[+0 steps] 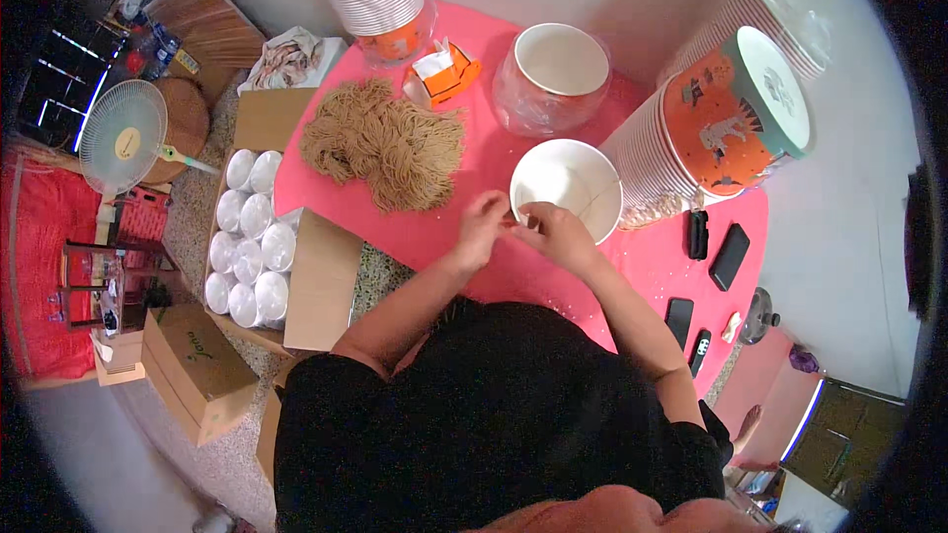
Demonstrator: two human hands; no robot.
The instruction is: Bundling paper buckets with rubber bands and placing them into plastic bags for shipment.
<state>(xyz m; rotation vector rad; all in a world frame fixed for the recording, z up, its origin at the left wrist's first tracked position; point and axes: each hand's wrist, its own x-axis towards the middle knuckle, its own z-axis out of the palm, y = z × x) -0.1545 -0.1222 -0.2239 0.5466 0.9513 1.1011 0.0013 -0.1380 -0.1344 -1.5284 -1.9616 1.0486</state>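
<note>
Both hands meet at the near-left edge of a white paper bucket (549,170), which stands open on the pink worktop (642,281). The left hand (481,231) has its fingers curled in, the right hand (558,237) bends its fingers by the rim; whether either grips anything, I cannot tell. Thin strands lie inside the bucket. Left of it sits a heap of brown string (380,143); behind, a plastic-wrapped bucket stack (551,89).
</note>
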